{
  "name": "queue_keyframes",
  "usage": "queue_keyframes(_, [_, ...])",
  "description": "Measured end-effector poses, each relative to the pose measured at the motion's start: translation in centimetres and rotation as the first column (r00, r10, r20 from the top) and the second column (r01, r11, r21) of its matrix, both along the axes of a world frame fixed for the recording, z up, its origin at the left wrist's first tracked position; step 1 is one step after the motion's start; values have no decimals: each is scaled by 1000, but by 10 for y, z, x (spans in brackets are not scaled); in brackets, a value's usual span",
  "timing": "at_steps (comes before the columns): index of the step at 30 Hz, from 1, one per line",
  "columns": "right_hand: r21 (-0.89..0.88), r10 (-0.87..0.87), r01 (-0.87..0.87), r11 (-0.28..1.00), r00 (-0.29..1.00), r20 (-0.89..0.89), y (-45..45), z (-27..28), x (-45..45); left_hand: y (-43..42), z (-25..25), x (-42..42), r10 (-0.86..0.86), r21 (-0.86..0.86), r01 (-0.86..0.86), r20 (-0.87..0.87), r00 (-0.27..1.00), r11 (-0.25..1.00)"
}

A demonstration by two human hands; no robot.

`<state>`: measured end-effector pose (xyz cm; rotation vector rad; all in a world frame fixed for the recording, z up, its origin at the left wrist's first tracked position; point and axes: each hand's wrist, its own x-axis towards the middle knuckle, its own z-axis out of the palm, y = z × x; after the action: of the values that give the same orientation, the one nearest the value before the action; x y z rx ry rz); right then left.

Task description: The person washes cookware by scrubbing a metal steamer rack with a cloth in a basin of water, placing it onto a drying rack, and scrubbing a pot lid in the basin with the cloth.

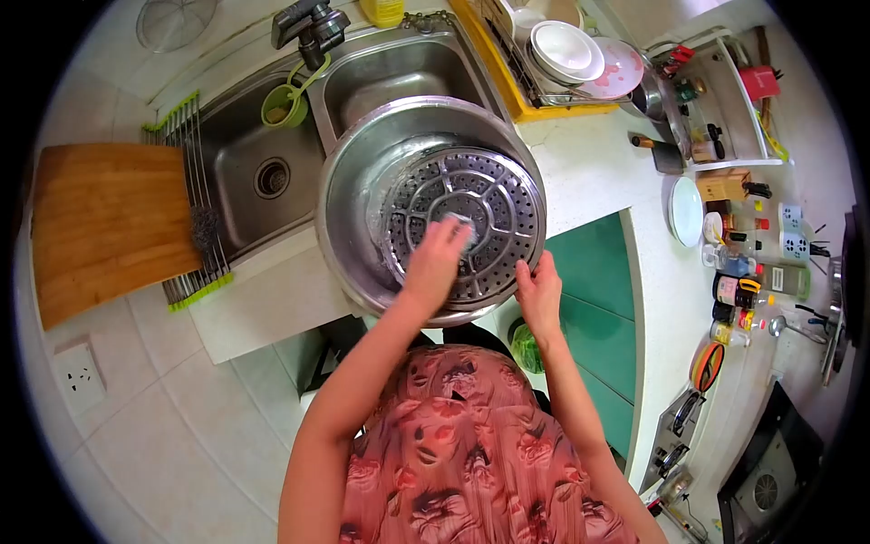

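A large stainless steel basin [352, 195] sits at the front of the sink, in front of my body. Inside it a round perforated steamer tray [509, 201] lies tilted toward the right side. My left hand [435, 263] reaches over the tray, its fingers pressed on a small whitish pad [464, 227] near the tray's centre; the pad is blurred and partly covered. At the lower right my right hand [541, 288] grips the edge of the steamer tray where it meets the basin rim, thumb on the inner side. Its fingertips are partly hidden.
Behind the basin is a double steel sink [227, 204] with a black faucet [313, 32] and a green strainer cup [285, 106]. A wooden cutting board [118, 231] rests at left. A dish rack [526, 104] with bowls and a cleaver [669, 157] lie right.
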<state>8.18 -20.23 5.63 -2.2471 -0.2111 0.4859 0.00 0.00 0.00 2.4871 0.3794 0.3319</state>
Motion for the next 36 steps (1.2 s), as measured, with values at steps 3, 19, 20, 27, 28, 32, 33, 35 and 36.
queue_keyframes(3, [19, 13, -14, 1000, 996, 87, 14, -8, 26, 48, -3, 41, 146, -71, -146, 1, 989, 987])
queue_keyframes(19, [-21, 8, -7, 1000, 1000, 20, 10, 37, 1, 78, 14, 52, 212, 32, -212, 19, 977, 977])
queue_keyframes(20, [-25, 30, -29, 999, 998, 55, 11, 37, 2, 86, 13, 47, 241, 113, -242, 22, 970, 964])
queue_keyframes(27, [-97, 54, -49, 994, 997, 54, 14, 45, 6, 67, 10, 36, 353, -319, -341, -19, 935, 885])
queue_keyframes(28, [-77, 55, -50, 996, 996, 68, 15, 45, 6, 54, 26, 41, 336, -336, -301, 50, 941, 892])
queue_keyframes(32, [-76, 85, -76, 994, 989, 120, 21, 51, 1, -24, 74, 54, 50, -528, 71, 212, 976, 847])
queue_keyframes(33, [-93, 95, -83, 992, 987, 133, 22, 52, 0, -36, 75, 57, -28, -496, 155, 255, 967, 854])
queue_keyframes(35, [-63, 122, -113, 992, 979, 162, 22, 51, -2, -36, 66, 68, 16, -347, 100, 316, 948, 932])
queue_keyframes(36, [-59, 136, -128, 990, 977, 162, 22, 53, -3, -28, 59, 75, 81, -349, 31, 302, 950, 937])
